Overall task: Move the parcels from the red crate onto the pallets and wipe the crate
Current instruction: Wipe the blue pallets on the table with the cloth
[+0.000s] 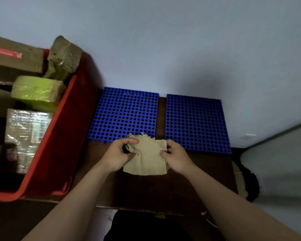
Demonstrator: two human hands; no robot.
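Head camera looks down at two hands holding a tan cloth (148, 161) above a dark table (146, 190), right in front of the pallets. The left hand (119, 153) pinches the frayed top corner of the cloth with curled fingers and thumb. The right hand (176, 157) pinches the other side the same way, so the cloth is spread flat between them (I think the hands are pulling it straight to get it ready for wiping). The red crate (59, 136) sits at the left of the table and is full of parcels: a yellow-green parcel (36, 92), a shiny taped parcel (26, 129), a crumpled brown parcel (64, 58) and a cardboard box (14, 56). The left pallet (125, 112) and the right pallet (196, 122) are blue with many round holes. They lie side by side by the wall, the left one just beside the crate, so the parcels have a short way to go. No parcel is on them yet. The crate likely has to be emptied before it can be wiped.
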